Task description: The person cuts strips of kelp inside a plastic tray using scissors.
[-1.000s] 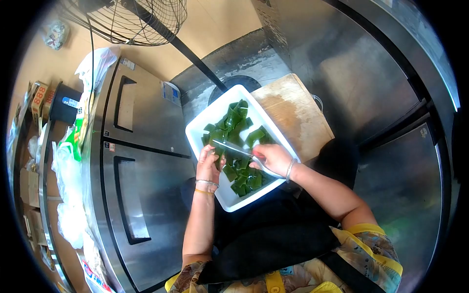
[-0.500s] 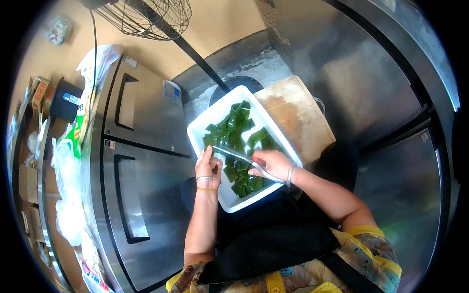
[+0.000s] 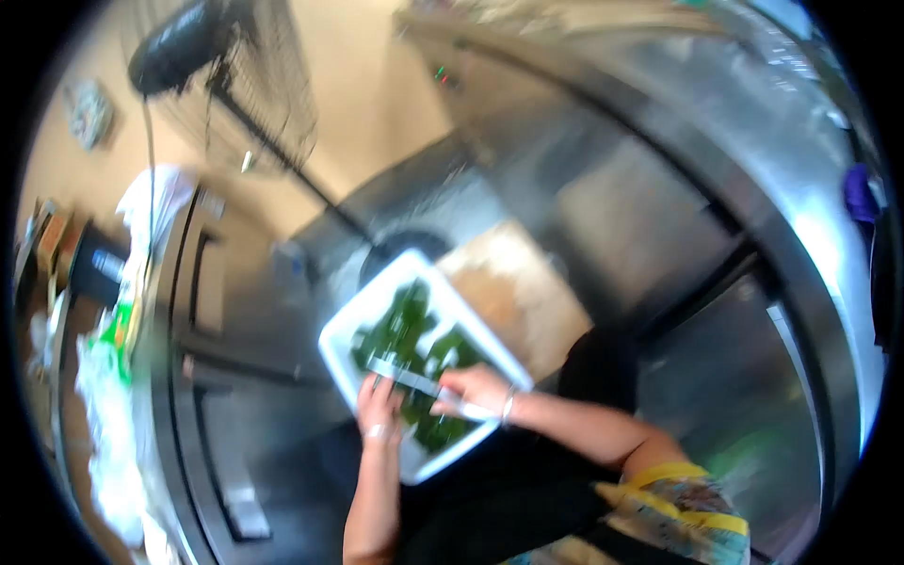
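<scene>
A white rectangular tub (image 3: pixel 335 353) holds dark green, flat leaf-like pieces (image 3: pixel 394 330), blurred in this frame. My right hand (image 3: pixel 476 390) is closed around the handles of scissors (image 3: pixel 405 376), whose blades point left over the tub. At the tub's left side, my left hand (image 3: pixel 379 403) has its fingers bent near the blade tips. Motion blur hides whether a green piece is between those fingers.
A wooden board (image 3: pixel 513 292) lies behind and right of the tub. A standing fan (image 3: pixel 235 85) rises at the upper left. Steel cabinets (image 3: pixel 254 414) flank both sides, with plastic bags (image 3: pixel 108 452) at the far left.
The head view has swung up and right, so the tub and both hands appear lower and further left, with more steel counter showing. The scissors stay in my right hand.
</scene>
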Tool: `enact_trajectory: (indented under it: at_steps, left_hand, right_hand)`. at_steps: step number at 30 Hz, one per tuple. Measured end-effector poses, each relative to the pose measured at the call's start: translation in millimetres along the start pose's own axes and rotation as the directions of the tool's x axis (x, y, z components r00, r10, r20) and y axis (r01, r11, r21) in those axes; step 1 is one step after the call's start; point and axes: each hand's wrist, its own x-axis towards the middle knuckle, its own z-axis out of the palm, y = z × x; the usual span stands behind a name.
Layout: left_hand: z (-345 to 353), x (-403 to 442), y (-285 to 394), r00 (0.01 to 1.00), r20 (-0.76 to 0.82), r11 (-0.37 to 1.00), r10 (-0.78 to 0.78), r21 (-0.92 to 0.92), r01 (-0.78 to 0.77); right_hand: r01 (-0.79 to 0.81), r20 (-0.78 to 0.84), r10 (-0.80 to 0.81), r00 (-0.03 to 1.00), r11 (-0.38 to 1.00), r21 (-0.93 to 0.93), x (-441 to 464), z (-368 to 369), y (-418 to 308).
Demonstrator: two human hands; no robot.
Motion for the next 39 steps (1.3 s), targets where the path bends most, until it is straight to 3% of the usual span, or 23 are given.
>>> enact_trajectory:
  at_steps: [1, 6, 12, 14, 15, 16, 19, 21, 24, 27, 30, 32, 36, 39]
  left_hand:
    - [6, -5, 7, 1.000, -0.018, 0.999, 0.008, 0.039, -0.007]
    - [-27, 12, -4, 0.996, 0.028, 0.995, 0.080, 0.058, -0.082]
    - [-36, 16, -8, 0.999, -0.004, 0.992, 0.053, 0.116, -0.052]
    - [-47, 18, -5, 0.978, 0.010, 0.963, -0.208, -0.173, 0.207]
    - [-52, 23, -7, 0.967, -0.001, 0.947, -0.256, -0.201, 0.251]
    - [-58, 24, -4, 0.956, 0.131, 0.925, -0.262, -0.247, 0.287]
    - [-40, 6, 21, 0.968, 0.238, 0.963, -0.076, -0.233, 0.133]
    - [-29, -2, 33, 0.991, 0.131, 0.985, 0.011, -0.172, 0.012]
    - [-29, 11, 33, 0.979, 0.131, 0.988, 0.153, -0.044, -0.149]
    - [-27, 8, 30, 0.982, 0.076, 0.985, 0.171, -0.002, -0.171]
    - [-28, 8, 23, 0.983, 0.114, 0.983, 0.144, 0.099, -0.155]
    - [-30, 11, 16, 0.959, 0.192, 0.958, 0.208, 0.157, -0.240]
    - [-33, 16, 7, 0.943, 0.253, 0.939, 0.219, 0.208, -0.274]
    - [-40, 16, 9, 0.954, 0.254, 0.946, 0.159, 0.237, -0.221]
  right_hand:
    - [-0.002, 0.007, 0.002, 1.000, 0.996, -0.094, 0, -2, -1]
    - [-0.031, 0.078, 0.046, 0.996, 0.983, -0.182, 2, -4, -7]
    - [0.021, 0.053, -0.012, 0.999, 0.986, -0.166, 0, -5, -13]
    - [0.027, -0.053, -0.034, 0.998, 0.992, -0.123, -1, -1, -3]
    - [-0.004, -0.042, -0.003, 0.999, 0.988, -0.155, 2, 1, 4]
    - [-0.003, -0.004, 0.003, 1.000, 0.993, -0.120, 5, 1, 12]
    - [0.023, -0.068, -0.022, 0.997, 0.999, 0.022, 4, -2, 4]
    - [-0.035, -0.032, 0.036, 0.999, 0.999, 0.020, 2, -6, 0]
    - [-0.036, 0.022, 0.036, 0.999, 0.999, -0.021, 7, -15, -4]
    - [-0.032, 0.052, 0.034, 0.998, 0.999, -0.034, 3, -12, -10]
    - [-0.078, 0.093, 0.082, 0.992, 0.996, -0.048, 4, -10, -12]
    - [0.021, 0.033, -0.021, 0.999, 1.000, -0.014, 3, -8, -12]
    - [0.023, 0.034, -0.022, 0.999, 0.999, -0.034, 3, -9, -14]
    - [0.004, 0.044, -0.003, 0.999, 1.000, -0.009, 1, -6, -11]
